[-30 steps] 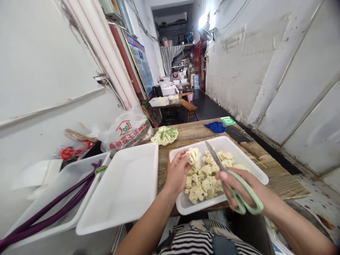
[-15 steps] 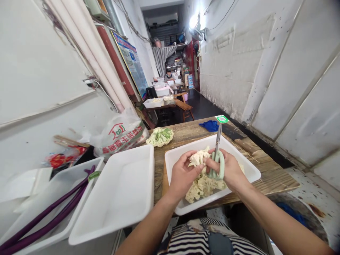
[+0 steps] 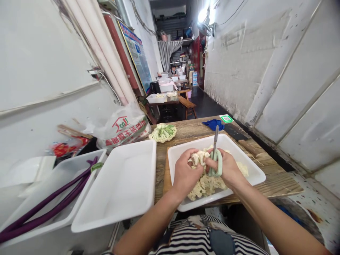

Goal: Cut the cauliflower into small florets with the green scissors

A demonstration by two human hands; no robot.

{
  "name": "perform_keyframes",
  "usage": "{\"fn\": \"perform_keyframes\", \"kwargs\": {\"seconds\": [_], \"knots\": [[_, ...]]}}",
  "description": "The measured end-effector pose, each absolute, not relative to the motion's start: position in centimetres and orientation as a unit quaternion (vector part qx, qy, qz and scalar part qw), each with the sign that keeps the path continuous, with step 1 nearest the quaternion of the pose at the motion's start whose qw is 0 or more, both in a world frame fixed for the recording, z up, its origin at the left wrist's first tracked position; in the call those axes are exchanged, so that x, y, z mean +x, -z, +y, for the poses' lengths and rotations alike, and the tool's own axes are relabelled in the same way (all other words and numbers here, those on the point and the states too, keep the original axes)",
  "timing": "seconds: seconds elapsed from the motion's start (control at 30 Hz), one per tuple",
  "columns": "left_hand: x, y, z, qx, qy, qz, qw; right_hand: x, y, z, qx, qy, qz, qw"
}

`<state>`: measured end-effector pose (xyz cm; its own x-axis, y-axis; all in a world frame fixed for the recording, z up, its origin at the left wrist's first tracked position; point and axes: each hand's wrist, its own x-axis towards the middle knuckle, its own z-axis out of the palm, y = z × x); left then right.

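Note:
My left hand [image 3: 186,173] is closed on a small cauliflower floret [image 3: 198,157], held above a white plastic tray [image 3: 255,177]. Hooked in my right hand [image 3: 227,168] is a pair of scissors [image 3: 216,163] with pale green handles, blades pointing up and away from me. The right fingertips also reach the floret's side. More cut cauliflower pieces [image 3: 207,187] lie in the tray beneath both hands. A larger cauliflower piece [image 3: 162,133] with green stems rests on the wooden table beyond the tray.
Left of the tray stands another white tray [image 3: 119,180], bare inside. Beside it, a white bin [image 3: 63,223] holds long purple vegetables [image 3: 55,198]. A printed plastic bag [image 3: 124,127] sits behind. On the wooden table [image 3: 281,184] are a blue cloth-like item [image 3: 214,124] and a knife [image 3: 248,147].
The floret has turned and sits slightly lower between my hands. The scissors have shifted a little, still in my right hand. The whole view has moved slightly.

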<state>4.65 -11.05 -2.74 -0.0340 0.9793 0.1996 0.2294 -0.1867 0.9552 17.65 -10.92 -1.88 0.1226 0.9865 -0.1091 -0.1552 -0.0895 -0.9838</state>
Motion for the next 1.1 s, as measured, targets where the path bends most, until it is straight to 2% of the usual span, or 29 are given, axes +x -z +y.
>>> {"fn": "perform_keyframes", "kwargs": {"seconds": [0.6,0.97,1.1], "knots": [[4.2,3.6,-11.4,0.635,-0.536,0.483,0.276,17.9,1.3,-11.2,-0.505,-0.517,-0.481,0.497],[3.9,3.8,-11.9,0.714,-0.531,0.446,0.094,17.5,1.4,-11.1,-0.535,-0.430,-0.519,0.510],[2.3,3.4,-10.9,0.681,-0.547,0.483,0.066,19.0,0.9,-10.5,-0.520,-0.474,-0.485,0.519]]}}
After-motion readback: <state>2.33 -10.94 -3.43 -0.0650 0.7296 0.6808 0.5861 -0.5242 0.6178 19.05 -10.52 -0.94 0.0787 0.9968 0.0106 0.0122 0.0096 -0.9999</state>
